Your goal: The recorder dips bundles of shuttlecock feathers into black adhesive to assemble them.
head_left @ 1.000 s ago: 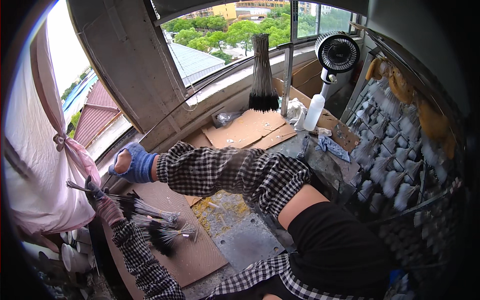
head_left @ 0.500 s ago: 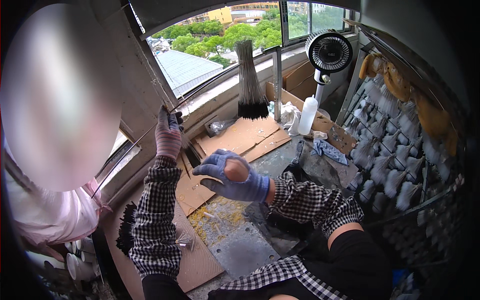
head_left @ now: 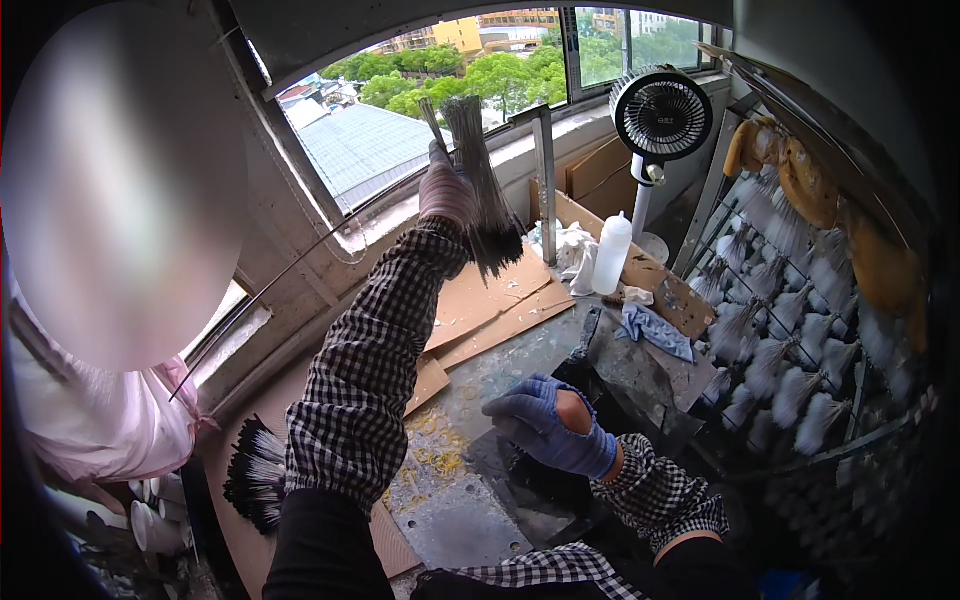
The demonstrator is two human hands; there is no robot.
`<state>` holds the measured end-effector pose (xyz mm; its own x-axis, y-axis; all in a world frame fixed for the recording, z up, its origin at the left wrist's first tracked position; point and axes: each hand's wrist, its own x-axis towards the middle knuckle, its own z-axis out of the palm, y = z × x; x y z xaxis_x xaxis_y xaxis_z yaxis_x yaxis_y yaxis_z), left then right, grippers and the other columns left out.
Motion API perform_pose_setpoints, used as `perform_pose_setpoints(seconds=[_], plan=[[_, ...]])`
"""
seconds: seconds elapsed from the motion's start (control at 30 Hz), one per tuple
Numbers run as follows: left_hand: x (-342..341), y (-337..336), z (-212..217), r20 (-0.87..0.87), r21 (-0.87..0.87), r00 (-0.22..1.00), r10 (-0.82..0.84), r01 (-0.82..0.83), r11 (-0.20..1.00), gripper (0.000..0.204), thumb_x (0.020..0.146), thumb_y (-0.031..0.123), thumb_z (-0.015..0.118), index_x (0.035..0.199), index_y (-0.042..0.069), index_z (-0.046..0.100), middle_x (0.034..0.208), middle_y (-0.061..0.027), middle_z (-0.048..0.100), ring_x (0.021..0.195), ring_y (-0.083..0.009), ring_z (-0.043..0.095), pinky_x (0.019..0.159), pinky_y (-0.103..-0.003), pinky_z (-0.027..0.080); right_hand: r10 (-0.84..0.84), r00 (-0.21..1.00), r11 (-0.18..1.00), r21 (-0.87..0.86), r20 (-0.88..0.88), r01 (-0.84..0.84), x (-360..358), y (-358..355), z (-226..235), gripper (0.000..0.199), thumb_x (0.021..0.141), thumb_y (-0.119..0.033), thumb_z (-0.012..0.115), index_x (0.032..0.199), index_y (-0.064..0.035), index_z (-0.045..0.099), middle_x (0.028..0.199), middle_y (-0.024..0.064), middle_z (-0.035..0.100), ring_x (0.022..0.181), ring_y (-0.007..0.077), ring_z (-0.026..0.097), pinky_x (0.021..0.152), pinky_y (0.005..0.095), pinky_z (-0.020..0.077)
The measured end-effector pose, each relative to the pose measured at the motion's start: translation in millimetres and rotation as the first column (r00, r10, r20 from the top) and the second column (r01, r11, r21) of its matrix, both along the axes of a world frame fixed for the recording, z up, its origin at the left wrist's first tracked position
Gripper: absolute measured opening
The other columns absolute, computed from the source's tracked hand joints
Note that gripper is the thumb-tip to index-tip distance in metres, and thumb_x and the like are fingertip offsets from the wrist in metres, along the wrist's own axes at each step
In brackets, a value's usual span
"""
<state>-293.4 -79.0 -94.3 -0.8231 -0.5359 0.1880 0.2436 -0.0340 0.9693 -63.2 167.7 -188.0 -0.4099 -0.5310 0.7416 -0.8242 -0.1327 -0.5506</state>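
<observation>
Head view: left hand (head_left: 447, 193) grips one bundle of brushes (head_left: 482, 190) raised high; right hand (head_left: 548, 425), curled and empty, rests mid-surface (head_left: 455, 510); one bottle (head_left: 611, 254) stands near the far edge.

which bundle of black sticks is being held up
The bundle gripped in the left hand, raised before the window; the other bundle lies flat on the bench at lower left.

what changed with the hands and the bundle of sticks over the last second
The left hand has risen from the low pile at the left to up near the window, now gripping a bundle of thin dark sticks with its brush end hanging down. The right hand, in a blue glove, drew back from the left side to the worktable. The fan and white bottle stayed put.
</observation>
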Motion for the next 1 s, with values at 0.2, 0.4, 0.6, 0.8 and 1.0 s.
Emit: perform_pose_setpoints(seconds=[0.2,0.4,0.6,0.8,1.0], plan=[[13,3,18,0.345,-0.398,0.938,0.033,0.114,0.91,0.06,0.103,0.045,0.031,0.142,0.001,0.039,0.114,-0.021,0.066,0.104,-0.0278,0.064,0.098,-0.038,0.043,0.047,0.997,0.995,0.085,0.063,-0.052,1,-14,4,0.018,0.083,-0.004,0.069,0.1,-0.0043,0.067,0.084,0.0093,0.066,0.073,0.026,0.065,0.066,0.0332,0.0518],[129,26,-48,-0.138,-0.849,0.987,-0.086,-0.073,0.523,0.094,0.082,0.019,0.066,0.15,-0.005,0.006,0.11,-0.0291,0.059,0.105,-0.0443,0.057,0.093,-0.046,0.047,-0.077,0.984,0.99,0.126,0.158,0.058,21,-14,11,0.01,0.081,-0.002,0.067,0.091,-0.0004,0.068,0.081,0.0083,0.066,0.074,0.0239,0.061,0.067,0.0325,0.0486],[414,-74,-142,0.271,-0.932,0.91,0.314,0.167,0.322,0.031,0.083,0.014,0.067,0.112,0.004,0.061,0.108,-0.0142,0.065,0.102,-0.0288,0.063,0.09,-0.04,0.053,0.064,0.97,0.962,0.245,0.233,-0.123,41,-45,-1,0.011,0.083,-0.002,0.067,0.093,-0.0004,0.069,0.08,0.0081,0.066,0.071,0.0217,0.06,0.066,0.0315,0.0478],[578,-139,-163,0.391,-0.835,0.651,0.651,0.548,-0.047,0.057,0.068,0.011,0.069,0.124,0.01,0.058,0.116,-0.0087,0.062,0.117,-0.0306,0.054,0.111,-0.047,0.034,0.205,0.936,0.883,0.358,0.286,-0.302,64,-96,-8,0.01,0.085,-0.006,0.068,0.094,-0.0025,0.07,0.078,0.0087,0.066,0.068,0.0217,0.06,0.065,0.0312,0.048],[632,-139,-208,0.046,-0.899,0.704,0.709,0.338,-0.277,0.023,0.081,0.022,0.061,0.101,0.028,0.068,0.087,0.0019,0.057,0.09,-0.0186,0.056,0.094,-0.041,0.042,0.484,0.854,0.774,0.361,0.19,-0.52,101,-235,-48,0.016,0.087,-0.015,0.067,0.101,-0.0053,0.068,0.082,0.0115,0.066,0.076,0.0274,0.065,0.068,0.0361,0.0504]])
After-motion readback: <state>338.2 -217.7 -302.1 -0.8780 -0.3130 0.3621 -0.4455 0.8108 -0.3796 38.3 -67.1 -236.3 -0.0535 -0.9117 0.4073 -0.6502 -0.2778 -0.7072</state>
